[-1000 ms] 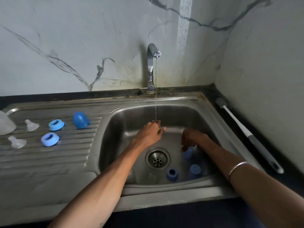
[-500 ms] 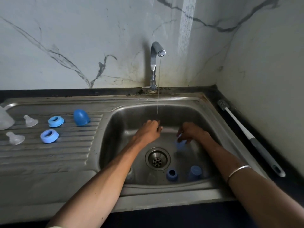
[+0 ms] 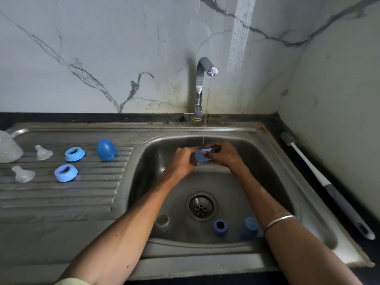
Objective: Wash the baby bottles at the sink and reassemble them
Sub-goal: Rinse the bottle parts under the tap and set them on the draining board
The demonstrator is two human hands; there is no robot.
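Note:
Both hands hold a blue bottle cap under the thin stream from the tap, above the steel sink. My left hand grips its left side and my right hand pinches its right side. On the sink floor near the front lie a dark blue collar ring, another blue cap and a clear teat. On the drainboard lie two blue rings, a blue dome cap, two clear teats and a clear bottle.
A long bottle brush with a white and grey handle lies on the dark counter to the right of the sink, along the wall. The drain sits in the middle of the basin. Marble walls close in behind and to the right.
My right hand lifted a blue cap from the sink floor and carried it up under the water stream. My left hand closed in on it from the left.

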